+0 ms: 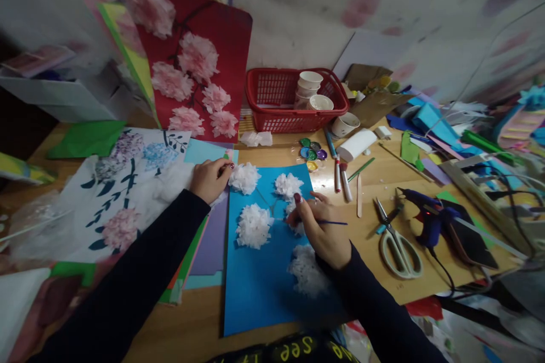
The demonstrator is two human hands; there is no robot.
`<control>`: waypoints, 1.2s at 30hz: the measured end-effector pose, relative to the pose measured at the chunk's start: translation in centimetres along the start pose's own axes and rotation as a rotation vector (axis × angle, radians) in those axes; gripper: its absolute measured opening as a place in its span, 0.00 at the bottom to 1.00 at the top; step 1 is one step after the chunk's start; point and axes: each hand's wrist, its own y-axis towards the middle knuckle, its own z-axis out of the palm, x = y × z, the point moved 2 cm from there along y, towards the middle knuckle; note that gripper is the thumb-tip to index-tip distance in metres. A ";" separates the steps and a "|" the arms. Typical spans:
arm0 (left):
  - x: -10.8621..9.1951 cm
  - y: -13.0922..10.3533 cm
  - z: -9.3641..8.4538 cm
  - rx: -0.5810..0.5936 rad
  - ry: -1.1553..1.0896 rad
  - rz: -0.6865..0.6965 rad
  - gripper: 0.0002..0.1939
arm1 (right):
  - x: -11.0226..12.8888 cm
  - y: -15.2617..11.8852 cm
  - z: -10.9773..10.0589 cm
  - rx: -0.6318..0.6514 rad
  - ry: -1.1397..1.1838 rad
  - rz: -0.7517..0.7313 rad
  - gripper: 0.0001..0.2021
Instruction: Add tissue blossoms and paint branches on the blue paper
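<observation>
A blue sheet of card [259,289] lies in front of me with several white crumpled-paper flowers [254,226] on it. Thin dark lines run between the upper blooms. My right hand [321,227] is closed around a thin paintbrush [334,222], whose dark handle sticks out to the right; its tip is hard to make out. The same hand partly covers one flower. At the card's upper left edge, my left hand [212,180] has its fingers curled together beside the top-left flower [244,178]. Whether anything is pinched in them is hidden.
Behind stand a red basket [298,119] with paper cups and a red card [200,28] with pink flowers. Small paint pots [312,154] sit beyond the sheet. To the right lie scissors [398,249], a glue gun [426,218] and a phone [468,238]. Coloured papers [208,244] lie left.
</observation>
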 end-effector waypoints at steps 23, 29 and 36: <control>0.0 0.0 -0.1 0.008 0.011 0.004 0.18 | -0.4 -0.6 0.3 0.015 -0.109 -0.065 0.25; 0.3 0.1 0.1 0.007 0.000 0.012 0.17 | 0.4 -3.3 -0.3 0.234 -0.019 -0.033 0.27; 0.2 0.0 0.0 -0.012 0.010 0.010 0.18 | -0.6 -0.2 0.2 -0.052 -0.051 -0.043 0.23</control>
